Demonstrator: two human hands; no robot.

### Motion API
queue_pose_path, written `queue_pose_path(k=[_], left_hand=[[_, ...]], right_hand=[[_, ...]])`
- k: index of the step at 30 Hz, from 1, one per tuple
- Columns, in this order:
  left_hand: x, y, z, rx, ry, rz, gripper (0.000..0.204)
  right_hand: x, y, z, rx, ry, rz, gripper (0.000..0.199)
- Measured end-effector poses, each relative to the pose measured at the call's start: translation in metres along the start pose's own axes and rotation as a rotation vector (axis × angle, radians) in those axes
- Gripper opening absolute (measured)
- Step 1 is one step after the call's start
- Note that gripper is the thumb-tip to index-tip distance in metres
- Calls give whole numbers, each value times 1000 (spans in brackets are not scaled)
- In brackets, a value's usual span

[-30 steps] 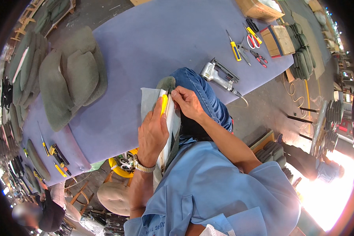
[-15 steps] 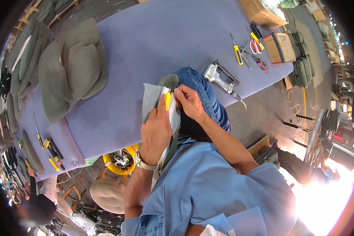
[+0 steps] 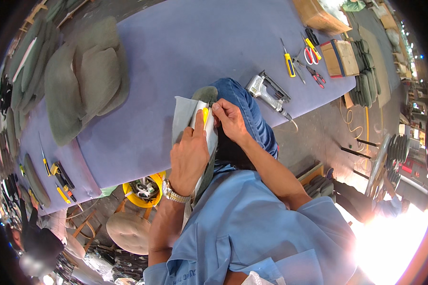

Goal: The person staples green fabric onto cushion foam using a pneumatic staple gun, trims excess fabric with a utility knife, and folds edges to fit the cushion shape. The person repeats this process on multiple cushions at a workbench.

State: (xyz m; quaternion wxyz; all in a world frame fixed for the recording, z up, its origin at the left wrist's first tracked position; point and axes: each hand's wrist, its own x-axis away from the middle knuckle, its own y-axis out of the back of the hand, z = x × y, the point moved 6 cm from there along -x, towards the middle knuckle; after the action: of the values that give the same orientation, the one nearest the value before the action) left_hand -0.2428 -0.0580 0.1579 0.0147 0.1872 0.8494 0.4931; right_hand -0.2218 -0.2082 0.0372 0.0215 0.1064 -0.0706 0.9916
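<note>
A narrow green upholstered piece [image 3: 205,93] with a pale grey-white lining [image 3: 183,114] rests against my raised knee at the table's near edge. My left hand [image 3: 189,159] is closed around it, index finger stretched along its white strip. Beside that fingertip lies a small bright yellow object [image 3: 205,115]; its kind is unclear. Closed in a pinch, my right hand [image 3: 230,121] holds the piece's right edge near the top. What sits between those fingertips is too small to make out. A staple gun [image 3: 267,92] lies on the table to the right.
The blue-covered table [image 3: 176,42] carries green cushions [image 3: 92,78] at left. At right are a yellow screwdriver [image 3: 289,61], pliers [image 3: 316,77], scissors [image 3: 311,53] and cardboard boxes [image 3: 338,58]. A yellow bucket [image 3: 129,192] and round stool [image 3: 128,232] stand below. Other people work nearby.
Both hands keep their grip, with only slight shifts at the fingers. The view has moved a little. At lower left, another person has changed position.
</note>
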Motion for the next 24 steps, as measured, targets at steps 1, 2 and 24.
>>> queue_pose_path(k=[1, 2, 24], left_hand=[[-1, 0, 0, -13, 4, 8, 54], [0, -3, 2, -9, 13, 29, 54], [26, -11, 24, 328, -69, -159, 52]], right_hand=[[-1, 1, 0, -3, 7, -4, 30], [-1, 1, -1, -14, 15, 6, 29], [9, 22, 4, -329, -18, -98, 24]])
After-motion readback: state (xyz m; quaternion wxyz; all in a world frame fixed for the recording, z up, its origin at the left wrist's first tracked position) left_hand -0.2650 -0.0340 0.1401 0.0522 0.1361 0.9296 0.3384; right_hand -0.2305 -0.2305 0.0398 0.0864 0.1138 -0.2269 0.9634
